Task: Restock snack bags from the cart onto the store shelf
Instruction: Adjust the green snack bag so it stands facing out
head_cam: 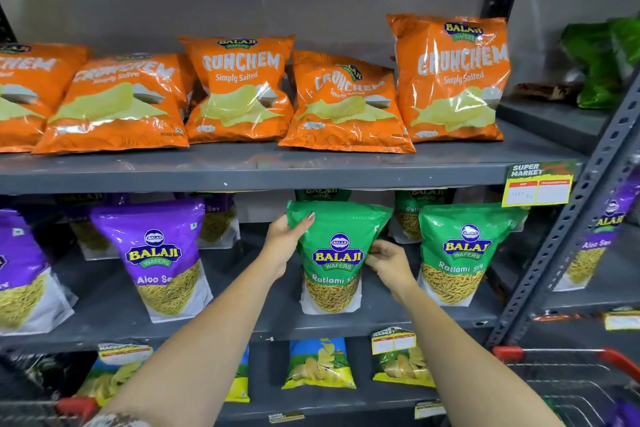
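A green Ratlami Sev bag [334,253] stands upright on the middle shelf [263,319], near its front edge. My left hand [285,243] grips the bag's upper left corner, thumb on the front. On the bag's right side, at mid height, my right hand [386,262] holds its edge. A second green Ratlami Sev bag [464,253] stands just to the right. Left of my hands stands a purple Aloo Sev bag [162,256]. The red-rimmed wire cart [568,381] shows at the bottom right.
Orange Crunchem bags [239,90] line the top shelf [277,170]. Blue and yellow chip bags [320,362] sit on the lowest shelf. A yellow price tag [538,189] hangs from the top shelf's edge. A perforated grey upright [571,218] rises at the right.
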The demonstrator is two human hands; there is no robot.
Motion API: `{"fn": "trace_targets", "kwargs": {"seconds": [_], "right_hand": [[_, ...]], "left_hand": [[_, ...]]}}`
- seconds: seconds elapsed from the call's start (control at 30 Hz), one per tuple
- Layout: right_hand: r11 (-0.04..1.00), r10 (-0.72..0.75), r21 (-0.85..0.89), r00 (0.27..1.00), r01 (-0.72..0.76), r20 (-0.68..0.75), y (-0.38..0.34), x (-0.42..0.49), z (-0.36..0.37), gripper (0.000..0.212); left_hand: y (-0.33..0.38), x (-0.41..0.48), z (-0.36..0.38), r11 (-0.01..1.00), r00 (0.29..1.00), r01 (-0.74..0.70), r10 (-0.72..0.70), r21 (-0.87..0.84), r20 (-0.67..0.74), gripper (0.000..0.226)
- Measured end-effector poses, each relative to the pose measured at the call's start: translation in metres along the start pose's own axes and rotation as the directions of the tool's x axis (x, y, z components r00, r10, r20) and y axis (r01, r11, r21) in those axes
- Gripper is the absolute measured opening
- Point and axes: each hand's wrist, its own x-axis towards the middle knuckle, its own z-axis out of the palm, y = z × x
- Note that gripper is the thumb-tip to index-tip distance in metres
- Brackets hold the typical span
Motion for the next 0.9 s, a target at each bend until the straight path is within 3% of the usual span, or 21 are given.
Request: {"fn": "trace_targets", "kwargs": {"seconds": [0.2,0.53,0.9], "right_hand": [[0.997,0.004,0.082,1.000,-0.007,0.030,-0.002,-0.006,0.001,0.018],[0.985,-0.089,-0.157,0.989,0.070,-0.118,0.003,0.002,0.007,0.021],[0.965,-0.058,-0.257,0.997,0.045,-0.044,0.000,0.000,-0.011,0.029]], "left_hand": [[-0.001,0.001,-0.002,1.000,1.000,0.006,-0.006,0.019,-0.002,0.015],[0.004,0.002,-0.004,1.000,0.999,-0.024,0.025,0.018,-0.037,0.008],[0.002,-0.002,-0.009,0.999,0.996,-0.048,0.049,0.025,-0.075,0.016]]}}
